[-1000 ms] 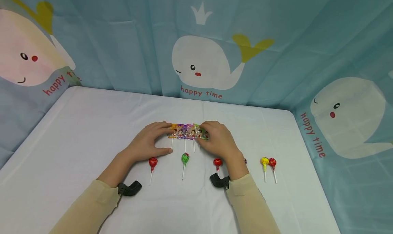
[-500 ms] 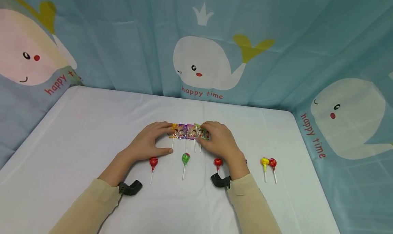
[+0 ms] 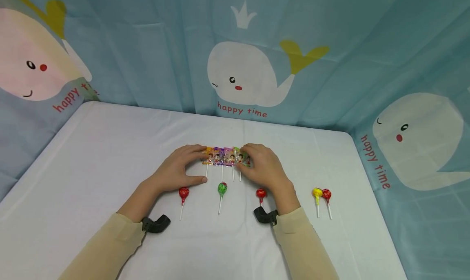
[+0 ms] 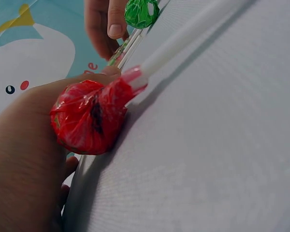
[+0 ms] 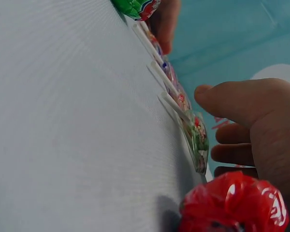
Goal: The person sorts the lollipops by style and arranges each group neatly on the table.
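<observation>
A row of flat lollipops (image 3: 228, 156) in printed wrappers of orange, purple, pink and green lies side by side at mid-table, white sticks toward the person. At the row's left end, my left hand (image 3: 172, 170) rests its fingertips, its thumb stretched out near the first stick. My right hand (image 3: 265, 166) is at the other end, fingers bent loosely round the green wrapper; in the right wrist view the thumb (image 5: 222, 99) stands a little apart from the wrappers. A red round lollipop (image 4: 84, 118) lies beside the left wrist, another red one (image 5: 234, 205) beside the right.
A green round lollipop (image 3: 222, 188) lies below the row, between the forearms. Farther right a yellow lollipop (image 3: 317, 193) and a red lollipop (image 3: 326, 194) lie together. Whale-print curtains (image 3: 165, 67) hang around the white table (image 3: 110, 149). Each wrist wears a black camera mount (image 3: 157, 224).
</observation>
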